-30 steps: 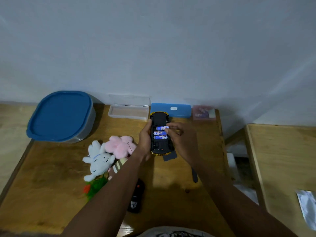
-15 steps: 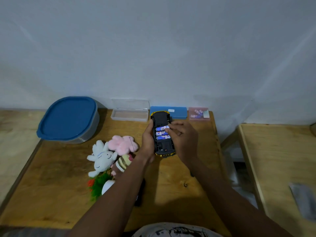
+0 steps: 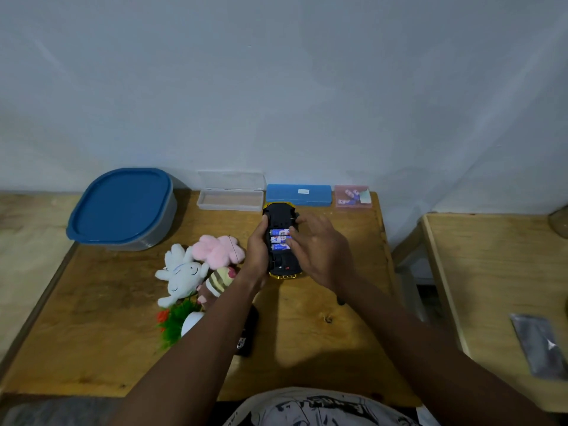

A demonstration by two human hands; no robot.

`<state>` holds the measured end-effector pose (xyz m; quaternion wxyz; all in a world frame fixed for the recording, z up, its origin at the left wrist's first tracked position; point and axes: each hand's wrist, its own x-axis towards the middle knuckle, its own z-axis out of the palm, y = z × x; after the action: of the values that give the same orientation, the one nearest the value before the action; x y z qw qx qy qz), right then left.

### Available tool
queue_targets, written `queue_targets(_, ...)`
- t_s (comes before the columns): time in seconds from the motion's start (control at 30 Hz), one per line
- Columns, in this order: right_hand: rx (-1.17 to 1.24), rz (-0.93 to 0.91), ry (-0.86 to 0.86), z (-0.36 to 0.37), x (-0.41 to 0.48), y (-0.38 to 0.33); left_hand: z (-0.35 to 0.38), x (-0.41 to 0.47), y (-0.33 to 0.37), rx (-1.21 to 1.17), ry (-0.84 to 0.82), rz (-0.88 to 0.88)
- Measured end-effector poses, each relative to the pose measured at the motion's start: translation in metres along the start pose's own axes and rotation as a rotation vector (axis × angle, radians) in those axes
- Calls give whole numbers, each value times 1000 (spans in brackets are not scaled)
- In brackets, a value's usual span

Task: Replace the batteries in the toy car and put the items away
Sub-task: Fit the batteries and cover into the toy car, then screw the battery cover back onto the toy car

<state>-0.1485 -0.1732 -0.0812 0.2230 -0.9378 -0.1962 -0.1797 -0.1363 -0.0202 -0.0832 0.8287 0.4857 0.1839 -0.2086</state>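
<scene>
The toy car point(image 3: 281, 262) lies a little above the middle of the frame, turned belly-up on the wooden table point(image 3: 307, 333), with its yellow shell showing only at the two ends. It is gripped along its left flank by the left hand point(image 3: 257, 250), whose fingers are curled round the side. Three blue-and-white batteries point(image 3: 279, 240) are seen side by side in the open compartment. The right hand point(image 3: 319, 250) is held open over the car's right side, fingers straight and spread, their tips at the batteries' right ends; whether they press or merely touch cannot be told. The car is judged to be light, stiff moulded plastic with a smooth, rather slippery shell, so it is best taken by both flanks between the wheels. The batteries are judged small, hard and apt to roll, and are best seated by pressure on their middles. The compartment cover cannot be made out. Along the table's upper edge a clear case point(image 3: 230, 196), a blue case point(image 3: 298, 195) and a small pink box point(image 3: 352, 196) are lined up
</scene>
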Motion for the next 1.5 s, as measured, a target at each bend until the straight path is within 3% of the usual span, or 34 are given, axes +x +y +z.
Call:
queue_targets(0.07,253,158,-58,8,-5,6,-10,0,-5,-29,35,3)
queue_targets(0.13,404,312,1,20,-12,16,-19,-1,-8,-42,71,12)
queue_targets(0.2,351,393,-55,29,-17,26,-24,-4,-10,-54,89,11)
queue_targets(0.3,194,425,-347,38,-21,29,-29,-8,-13,-63,111,-2)
queue_targets(0.53,-49,341,-577,58,-17,23,-38,-21,-18,-60,51,-29)
queue_targets(0.77,191,430,-455,49,-19,21,-39,-30,-18,-44,12,-21)
queue_targets(0.87,434,595,-217,36,-16,18,-36,-30,-16,-48,27,-42)
queue_targets(1.0,563,631,52,4,-4,10,-34,-23,-18,-28,5,-52)
queue_targets(1.07,647,583,10,-9,1,8,-31,-21,-18,-6,-19,-59)
queue_targets(1.2,752,491,-254,-18,0,3,-20,-19,-17,55,-64,-52)
queue_targets(1.5,775,385,-280,-21,3,0,-10,-14,-12,111,-102,-34)
